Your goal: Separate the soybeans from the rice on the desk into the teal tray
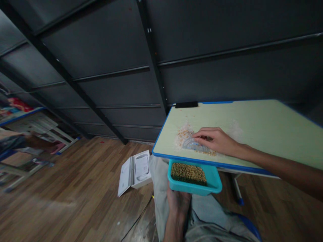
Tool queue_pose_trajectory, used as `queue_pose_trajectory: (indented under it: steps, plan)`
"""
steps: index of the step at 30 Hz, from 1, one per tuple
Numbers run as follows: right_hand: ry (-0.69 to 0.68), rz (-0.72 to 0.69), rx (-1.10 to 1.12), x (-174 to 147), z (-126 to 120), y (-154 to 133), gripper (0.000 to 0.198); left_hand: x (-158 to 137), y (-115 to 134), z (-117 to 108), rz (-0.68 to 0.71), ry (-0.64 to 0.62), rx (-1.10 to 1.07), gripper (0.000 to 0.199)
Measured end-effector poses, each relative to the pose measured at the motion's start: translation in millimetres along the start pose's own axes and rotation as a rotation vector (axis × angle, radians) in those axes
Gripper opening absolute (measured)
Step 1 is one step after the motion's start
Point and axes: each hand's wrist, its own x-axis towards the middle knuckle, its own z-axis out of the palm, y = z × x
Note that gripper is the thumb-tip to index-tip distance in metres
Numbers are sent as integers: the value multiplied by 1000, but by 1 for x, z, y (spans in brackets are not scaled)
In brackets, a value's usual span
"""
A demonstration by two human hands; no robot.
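My right hand (212,138) is closed on a clear plastic protractor (193,144), which lies against the tabletop near its front edge. Beside the protractor are yellowish beans (209,153) in a short row. A pile of white grains mixed with beans (184,132) spreads to its upper left. Just below the table edge, my left hand (178,200) supports a turquoise plastic tray (214,179) from underneath; most of its fingers are hidden by it. Many round yellowish beans (188,173) fill the tray's left and middle part.
The pale green table (264,127) has a blue rim. A black bar (186,105) lies at its back left corner, and more white grains (235,130) lie right of my hand. An opened white box (137,169) and a cable (138,216) are on the floor. At far left, a person's leg (35,143) shows.
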Motion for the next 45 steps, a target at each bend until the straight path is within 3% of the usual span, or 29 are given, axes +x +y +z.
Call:
queue_pose_trajectory:
  steps: [13,33,45]
  plan:
    - [-59,4,99,-2,3,-5,19,-3,2,6,-15,12,11,42]
    - [-65,-40,104,-2,6,-6,17,-1,1,8,-27,-115,12,45]
    - [-67,-95,77,-3,8,-7,17,0,1,7,-22,-92,-31,43]
